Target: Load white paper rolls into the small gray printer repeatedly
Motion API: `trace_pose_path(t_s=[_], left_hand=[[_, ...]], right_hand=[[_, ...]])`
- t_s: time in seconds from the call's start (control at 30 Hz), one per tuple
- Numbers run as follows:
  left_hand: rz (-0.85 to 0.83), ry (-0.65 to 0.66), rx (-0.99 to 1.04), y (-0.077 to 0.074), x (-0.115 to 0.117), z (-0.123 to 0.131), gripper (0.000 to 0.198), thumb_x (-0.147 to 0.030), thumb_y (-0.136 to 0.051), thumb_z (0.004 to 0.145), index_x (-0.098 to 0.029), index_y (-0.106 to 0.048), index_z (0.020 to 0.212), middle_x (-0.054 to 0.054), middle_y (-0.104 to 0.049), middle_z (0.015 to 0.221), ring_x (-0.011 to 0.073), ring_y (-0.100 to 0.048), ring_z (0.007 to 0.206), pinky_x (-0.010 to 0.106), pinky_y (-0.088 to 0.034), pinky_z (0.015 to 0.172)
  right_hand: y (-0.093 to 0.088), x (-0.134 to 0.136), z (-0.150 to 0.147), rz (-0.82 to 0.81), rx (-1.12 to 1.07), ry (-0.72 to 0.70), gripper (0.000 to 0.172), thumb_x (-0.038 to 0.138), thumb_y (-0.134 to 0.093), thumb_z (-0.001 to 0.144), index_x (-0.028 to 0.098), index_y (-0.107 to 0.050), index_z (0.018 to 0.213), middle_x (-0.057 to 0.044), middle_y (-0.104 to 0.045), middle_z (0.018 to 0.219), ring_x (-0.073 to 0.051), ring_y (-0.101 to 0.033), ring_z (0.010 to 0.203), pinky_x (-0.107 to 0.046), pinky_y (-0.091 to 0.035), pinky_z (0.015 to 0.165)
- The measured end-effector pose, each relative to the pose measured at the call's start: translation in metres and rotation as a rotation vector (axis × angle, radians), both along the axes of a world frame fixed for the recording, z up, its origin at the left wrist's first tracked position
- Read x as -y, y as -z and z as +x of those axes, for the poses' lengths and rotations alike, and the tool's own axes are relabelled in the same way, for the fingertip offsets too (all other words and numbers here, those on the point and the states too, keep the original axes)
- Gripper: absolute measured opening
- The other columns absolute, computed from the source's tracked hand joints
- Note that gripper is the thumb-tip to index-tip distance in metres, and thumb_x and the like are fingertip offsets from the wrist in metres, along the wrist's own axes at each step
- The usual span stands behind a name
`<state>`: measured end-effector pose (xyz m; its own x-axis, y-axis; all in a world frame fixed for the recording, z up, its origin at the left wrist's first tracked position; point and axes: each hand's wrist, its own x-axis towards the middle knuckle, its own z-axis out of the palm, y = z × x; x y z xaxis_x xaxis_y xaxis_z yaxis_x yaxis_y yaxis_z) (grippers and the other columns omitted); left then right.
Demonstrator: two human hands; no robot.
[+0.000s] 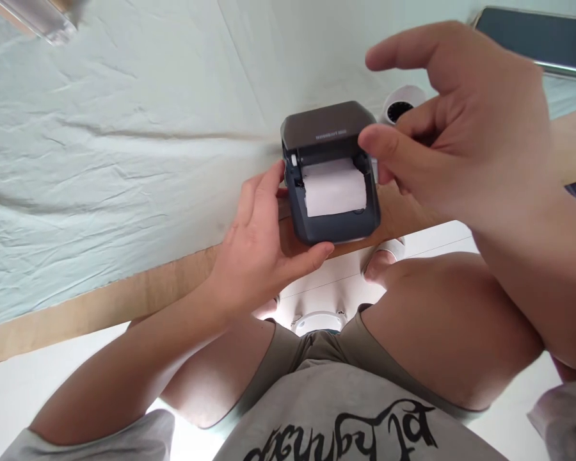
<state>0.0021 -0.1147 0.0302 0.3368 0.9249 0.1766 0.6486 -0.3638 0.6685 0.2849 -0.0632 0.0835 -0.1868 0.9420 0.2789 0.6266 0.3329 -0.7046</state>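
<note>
Nearest me, the right hand [465,128] hangs over the tabletop [173,128], index finger and thumb spread wide, gripping nothing I can make out. From it, a small dark printer [338,227] lies between eight and nine o'clock, long axis roughly twelve to six, lid [326,125] tipped up above a white paper roll [336,192]. Closer is the left hand [264,224], clasping the printer's nine-o'clock side. Whether the right thumb touches the lid (its lettering blurs) is unclear; a round white object [413,95] is half hidden.
</note>
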Motion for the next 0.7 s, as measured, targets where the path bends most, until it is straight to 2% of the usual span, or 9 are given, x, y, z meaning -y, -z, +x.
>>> trace_pose_path(t_s=[0.1, 0.17, 0.23, 0.3, 0.33, 0.43, 0.47, 0.6, 0.7], left_hand=[[0.022, -0.005, -0.014, 0.000, 0.000, 0.002, 0.113, -0.061, -0.097, 0.089, -0.027, -0.044, 0.184, 0.019, -0.066, 0.175, 0.0428, -0.076, 0.152, 0.059, -0.076, 0.117], [0.027, -0.005, -0.028, -0.001, 0.000, 0.002, 0.114, -0.062, -0.097, 0.089, -0.027, -0.044, 0.184, 0.019, -0.067, 0.174, 0.0431, -0.076, 0.152, 0.060, -0.075, 0.117], [0.012, 0.009, -0.036, -0.004, 0.000, 0.001, 0.111, -0.064, -0.096, 0.092, -0.028, -0.044, 0.184, 0.019, -0.066, 0.174, 0.0427, -0.076, 0.153, 0.059, -0.075, 0.117], [-0.008, 0.031, -0.035, -0.007, 0.000, 0.000, 0.108, -0.064, -0.094, 0.096, -0.028, -0.044, 0.184, 0.020, -0.065, 0.176, 0.0425, -0.074, 0.156, 0.058, -0.075, 0.119], [-0.018, 0.038, -0.036, -0.008, 0.001, -0.001, 0.107, -0.064, -0.093, 0.097, -0.028, -0.043, 0.185, 0.020, -0.064, 0.178, 0.0427, -0.073, 0.157, 0.058, -0.075, 0.120], [-0.034, 0.042, -0.048, -0.010, 0.002, -0.001, 0.107, -0.067, -0.093, 0.099, -0.030, -0.042, 0.186, 0.020, -0.060, 0.182, 0.0440, -0.069, 0.164, 0.059, -0.072, 0.126], [-0.034, 0.043, -0.051, -0.010, 0.002, 0.000, 0.108, -0.069, -0.093, 0.099, -0.030, -0.041, 0.186, 0.020, -0.060, 0.183, 0.0445, -0.067, 0.165, 0.060, -0.072, 0.128], [-0.041, 0.053, -0.058, -0.009, 0.003, 0.001, 0.112, -0.078, -0.090, 0.101, -0.028, -0.040, 0.188, 0.021, -0.059, 0.184, 0.0449, -0.069, 0.163, 0.058, -0.074, 0.122], [-0.048, 0.063, -0.054, -0.009, 0.003, 0.000, 0.112, -0.081, -0.088, 0.103, -0.029, -0.039, 0.189, 0.021, -0.058, 0.184, 0.0449, -0.068, 0.164, 0.057, -0.075, 0.121]], right_hand=[[-0.008, -0.004, -0.014, 0.105, 0.054, 0.097, 0.034, 0.039, -0.079, 0.110, 0.042, -0.078, 0.144, 0.009, -0.065, 0.086, -0.009, -0.075, 0.070, -0.035, -0.068, 0.087], [-0.018, -0.008, -0.023, 0.122, 0.143, 0.110, 0.020, 0.033, -0.077, 0.110, 0.040, -0.077, 0.130, 0.010, -0.065, 0.087, -0.011, -0.081, 0.082, -0.043, -0.069, 0.108], [-0.031, -0.013, -0.034, 0.094, 0.261, 0.072, 0.009, 0.026, -0.076, 0.109, 0.033, -0.073, 0.114, 0.010, -0.069, 0.089, -0.015, -0.085, 0.097, -0.056, -0.061, 0.133], [-0.041, -0.017, -0.045, 0.035, 0.398, 0.034, 0.012, 0.016, -0.074, 0.105, 0.026, -0.068, 0.101, 0.009, -0.072, 0.093, -0.018, -0.085, 0.111, -0.063, -0.053, 0.142], [-0.045, -0.020, -0.050, 0.001, 0.460, 0.025, 0.016, 0.011, -0.075, 0.101, 0.024, -0.066, 0.097, 0.007, -0.072, 0.093, -0.020, -0.083, 0.113, -0.064, -0.056, 0.139], [-0.047, -0.029, -0.058, -0.104, 0.569, 0.023, 0.025, 0.004, -0.084, 0.085, 0.024, -0.070, 0.090, 0.000, -0.064, 0.081, -0.028, -0.078, 0.108, -0.062, -0.068, 0.115], [-0.044, -0.032, -0.058, -0.130, 0.578, 0.018, 0.029, 0.004, -0.089, 0.080, 0.025, -0.072, 0.089, -0.002, -0.063, 0.079, -0.030, -0.077, 0.110, -0.062, -0.069, 0.113], [-0.027, -0.050, -0.038, -0.155, 0.539, -0.131, 0.037, 0.014, -0.108, 0.074, 0.027, -0.075, 0.085, -0.003, -0.060, 0.078, -0.034, -0.076, 0.125, -0.061, -0.068, 0.120], [-0.018, -0.061, -0.029, -0.124, 0.479, -0.197, 0.046, 0.015, -0.116, 0.067, 0.030, -0.081, 0.091, -0.001, -0.053, 0.074, -0.029, -0.078, 0.121, -0.045, -0.071, 0.106]])
